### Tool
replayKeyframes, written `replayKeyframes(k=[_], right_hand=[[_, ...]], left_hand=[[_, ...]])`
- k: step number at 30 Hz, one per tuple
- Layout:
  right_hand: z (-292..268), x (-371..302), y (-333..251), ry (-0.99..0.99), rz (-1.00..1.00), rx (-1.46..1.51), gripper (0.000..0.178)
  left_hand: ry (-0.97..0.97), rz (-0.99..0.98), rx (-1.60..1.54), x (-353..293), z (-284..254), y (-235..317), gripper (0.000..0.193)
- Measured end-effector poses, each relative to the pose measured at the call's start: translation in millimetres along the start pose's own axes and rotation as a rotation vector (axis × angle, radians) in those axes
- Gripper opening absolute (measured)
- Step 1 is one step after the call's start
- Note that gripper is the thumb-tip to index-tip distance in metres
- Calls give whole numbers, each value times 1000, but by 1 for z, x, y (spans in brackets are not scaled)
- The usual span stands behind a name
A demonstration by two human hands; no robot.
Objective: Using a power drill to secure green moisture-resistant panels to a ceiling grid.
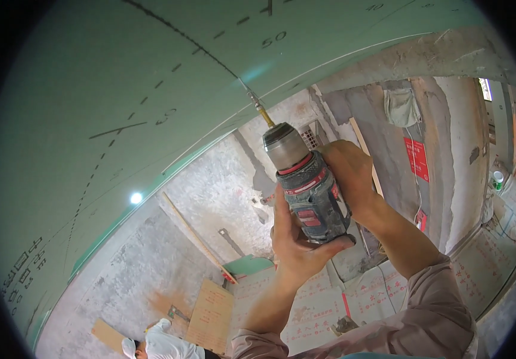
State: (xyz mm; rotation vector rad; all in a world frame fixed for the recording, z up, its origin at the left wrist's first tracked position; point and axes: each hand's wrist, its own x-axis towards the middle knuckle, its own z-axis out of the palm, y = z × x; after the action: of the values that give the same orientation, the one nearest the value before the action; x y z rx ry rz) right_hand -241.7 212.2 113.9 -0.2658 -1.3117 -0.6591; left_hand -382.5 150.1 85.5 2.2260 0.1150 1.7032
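A dark cordless drill (312, 200) with red trim points up and to the left, held in both of my hands. My right hand (349, 173) is closed round its right side; its grip is mostly hidden there. Cupped against the drill's left side and back end is my left hand (300, 254), with the thumb across the rear. From the silver chuck (286, 146) runs a gold-coloured bit (266, 116). A thin metal tip, seemingly a screw (244, 85), meets the green board (168, 66) overhead, at the end of a dark drawn line.
A person in a white cap and shirt (168, 342) bends at the lower left near brown boards (210, 314). A wooden strip (198, 236) leans on the rough wall. Printed sheeting (312, 314) covers the floor. A cloth bag (401, 106) hangs on the right wall.
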Motion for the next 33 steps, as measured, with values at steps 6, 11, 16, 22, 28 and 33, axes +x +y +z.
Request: replayKeyframes(k=[6, 11, 16, 22, 28, 33], right_hand=[[3, 10, -4, 24, -7, -89, 25], [-2, 16, -5, -10, 5, -94, 26], [1, 16, -3, 26, -5, -101, 26], [-5, 19, -5, 14, -24, -150, 26], [-10, 20, -7, -23, -20, -173, 27], [-13, 21, -10, -28, -28, -257, 27]], left_hand=[[-16, -15, -43, 11, -7, 2, 120], [-49, 3, -126, 20, -7, 6, 118], [-17, -48, -114, 19, -6, 6, 118], [-39, -57, -155, 19, -12, 1, 115], [30, -220, -205, 17, -10, 7, 115], [24, -154, -221, 15, -13, 2, 113]])
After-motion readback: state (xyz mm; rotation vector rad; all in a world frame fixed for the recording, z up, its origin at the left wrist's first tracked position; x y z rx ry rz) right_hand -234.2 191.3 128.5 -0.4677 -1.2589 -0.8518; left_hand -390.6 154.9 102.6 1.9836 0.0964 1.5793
